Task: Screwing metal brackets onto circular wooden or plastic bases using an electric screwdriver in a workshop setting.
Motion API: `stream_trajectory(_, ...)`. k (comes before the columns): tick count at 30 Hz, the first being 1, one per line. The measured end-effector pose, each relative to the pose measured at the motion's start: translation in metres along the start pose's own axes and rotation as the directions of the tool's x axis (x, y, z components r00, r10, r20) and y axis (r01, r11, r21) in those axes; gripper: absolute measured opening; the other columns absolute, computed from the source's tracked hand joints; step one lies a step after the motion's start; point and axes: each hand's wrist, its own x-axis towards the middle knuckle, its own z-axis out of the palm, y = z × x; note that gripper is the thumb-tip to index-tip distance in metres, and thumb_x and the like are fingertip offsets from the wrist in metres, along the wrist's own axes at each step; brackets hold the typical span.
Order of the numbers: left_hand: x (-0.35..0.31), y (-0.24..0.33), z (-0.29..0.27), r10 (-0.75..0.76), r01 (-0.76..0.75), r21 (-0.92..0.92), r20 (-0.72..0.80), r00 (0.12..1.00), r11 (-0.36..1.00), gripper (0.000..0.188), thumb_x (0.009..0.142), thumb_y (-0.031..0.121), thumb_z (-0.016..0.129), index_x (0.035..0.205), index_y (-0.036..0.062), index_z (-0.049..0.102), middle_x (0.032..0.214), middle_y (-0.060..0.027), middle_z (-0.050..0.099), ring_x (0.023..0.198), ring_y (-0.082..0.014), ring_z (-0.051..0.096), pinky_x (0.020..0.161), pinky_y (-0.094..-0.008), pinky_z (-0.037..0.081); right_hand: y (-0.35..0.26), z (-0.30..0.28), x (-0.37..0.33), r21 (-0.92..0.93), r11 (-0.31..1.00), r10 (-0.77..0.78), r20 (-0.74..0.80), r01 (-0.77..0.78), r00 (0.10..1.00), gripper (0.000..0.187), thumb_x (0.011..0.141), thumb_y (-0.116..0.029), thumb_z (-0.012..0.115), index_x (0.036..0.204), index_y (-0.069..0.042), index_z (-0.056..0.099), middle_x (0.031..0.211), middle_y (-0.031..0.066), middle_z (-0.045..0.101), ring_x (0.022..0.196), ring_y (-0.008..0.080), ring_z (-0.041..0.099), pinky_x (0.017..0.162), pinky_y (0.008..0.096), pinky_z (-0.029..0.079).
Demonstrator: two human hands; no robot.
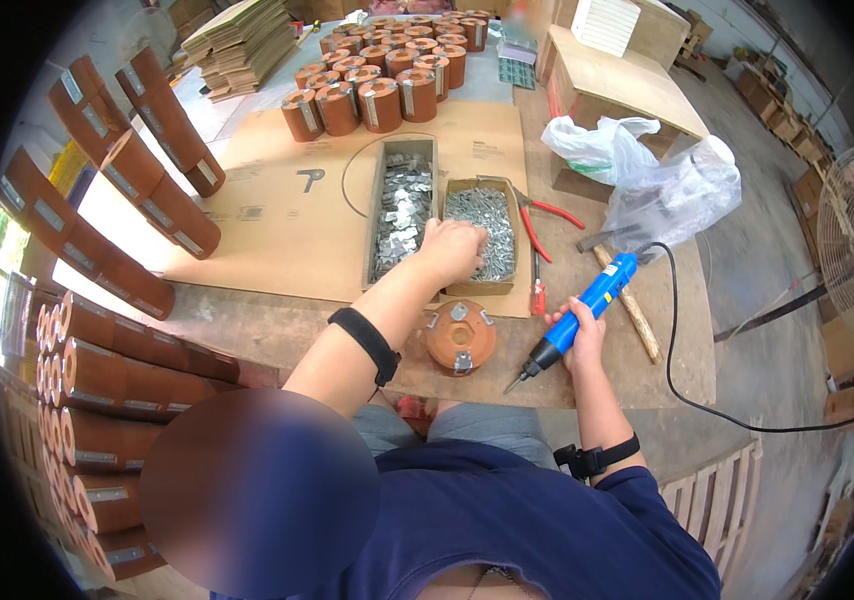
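My left hand [455, 248] reaches into a cardboard box of small silvery screws [493, 215]. Its fingers are bent together at the box's near left, and whatever they pinch is hidden. In my right hand [585, 338] is a blue corded electric screwdriver [602, 290], its tip slanting down to the left. Just in front of me stands a round reddish-brown wooden block [460, 338] with a hole in its top and metal clips at its rim. Left of the screw box, a long grey tray [433, 160] holds many flat metal clips.
Red-handled pliers [537, 225], a red-handled screwdriver [538, 297] and a hammer [637, 318] lie to the right. Clear plastic bags [675, 195] sit beyond. Finished-looking brown blocks [380, 105] crowd the far table; tall stacks [97, 250] line the left. The black cord [675, 340] trails right.
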Motion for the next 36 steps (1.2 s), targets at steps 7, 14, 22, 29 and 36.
stream_trajectory(7, -0.011, 0.003, -0.006, -0.028, 0.034, 0.046, -0.125, 0.992, 0.998, 0.008, 0.067, 0.019, 0.065, 0.074, 0.0155, 0.064, 0.086, -0.0045, 0.059, 0.089, -0.0229, 0.052, 0.080, -0.0407, 0.031, 0.000, 0.001, 0.001, 0.036, 0.999, 0.008, -0.014, -0.008, 1.000, 0.030, 0.073, -0.012, 0.062, 0.092, -0.003, 0.040, 0.072, 0.0096, 0.051, 0.059, 0.0185, 0.054, 0.057, 0.0371, 0.053)
stream_trajectory(14, -0.032, 0.011, -0.031, -0.044, -0.036, -0.200, -0.380, 0.924, 0.979, 0.009, 0.067, 0.015, 0.064, 0.074, 0.0102, 0.059, 0.074, -0.0050, 0.056, 0.079, -0.0245, 0.055, 0.069, -0.0368, 0.041, 0.000, -0.002, 0.001, 0.065, 0.998, 0.010, 0.029, -0.012, 1.000, 0.022, 0.075, -0.015, 0.060, 0.088, -0.004, 0.045, 0.070, 0.0073, 0.051, 0.061, 0.0174, 0.053, 0.062, 0.0368, 0.052)
stream_trajectory(22, -0.050, 0.016, -0.043, -0.077, -0.039, -0.299, -0.368, 0.926, 0.954, 0.012, 0.071, 0.014, 0.059, 0.080, 0.0066, 0.061, 0.076, -0.0139, 0.060, 0.074, -0.0293, 0.059, 0.065, -0.0364, 0.047, -0.007, -0.004, 0.007, 0.152, 0.986, 0.067, 0.024, -0.069, 0.997, 0.019, 0.073, -0.013, 0.060, 0.082, -0.003, 0.047, 0.069, 0.0080, 0.051, 0.060, 0.0201, 0.053, 0.059, 0.0384, 0.051)
stream_trajectory(29, -0.111, 0.040, -0.064, 0.002, -0.203, -0.576, -0.331, 0.944, 0.792, 0.010, 0.073, 0.008, 0.062, 0.082, 0.0032, 0.062, 0.075, -0.0107, 0.061, 0.069, -0.0195, 0.059, 0.064, -0.0275, 0.046, -0.103, 0.055, -0.049, 0.306, 0.927, -0.298, 0.257, 0.215, 0.919, 0.052, 0.075, -0.018, 0.055, 0.121, -0.011, 0.033, 0.075, 0.0077, 0.052, 0.065, 0.0178, 0.054, 0.065, 0.0367, 0.050)
stream_trajectory(36, -0.165, 0.058, -0.049, -0.013, -0.246, -0.751, -0.321, 0.947, 0.613, 0.009, 0.073, 0.001, 0.062, 0.082, 0.0002, 0.061, 0.075, -0.0080, 0.061, 0.072, -0.0154, 0.058, 0.065, -0.0254, 0.045, -0.139, 0.101, -0.120, 0.471, 0.702, -0.712, 0.472, 0.533, 0.520, 0.056, 0.079, -0.020, 0.048, 0.127, -0.007, 0.023, 0.082, 0.0067, 0.047, 0.071, 0.0170, 0.048, 0.066, 0.0350, 0.045)
